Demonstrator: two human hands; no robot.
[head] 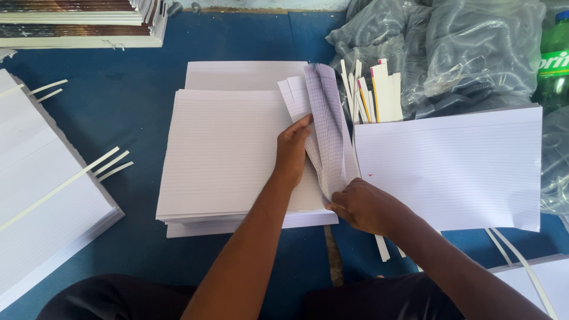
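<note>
Lap and knees [118,296]: dark cloth, lay nearest the camera along the bottom edge; the person sat on a blue floor covering [136,106].
Far-left stack [41,195]: tall pile of white sheets, strip markers [106,163] stuck out of its right side.
Top-left stack [83,21]: bound or covered books, edges only seen.
Central stack [231,154]: ruled white sheets, squared up, resting on the blue covering; a second pile showed just behind it.
Left hand [291,151]: lay on the right part of the central stack, thumb and fingers pressed against the lifted bundle of ruled sheets [326,130]; grip closed on that bundle.
Lifted bundle: stood on edge, fanned and curled, between the central stack and the right-hand sheet.
Right hand [364,206]: pinched the bundle's lower corner, fingers closed on the paper edges.
Paper strips [373,95]: white slips, some with coloured edges, stood just behind the bundle.
Right-hand sheet [456,166]: single ruled sheet or thin pile, laid flat, near the right hand.
Plastic bags [450,47]: clear, bunched, dark coiled contents, at top right.
Green bottle [554,59]: at the far right edge, partly cut off.
Progress, as judged: one bundle was being thumbed through or separated; most of the central stack appeared unhandled, and only a little lay on the right.
</note>
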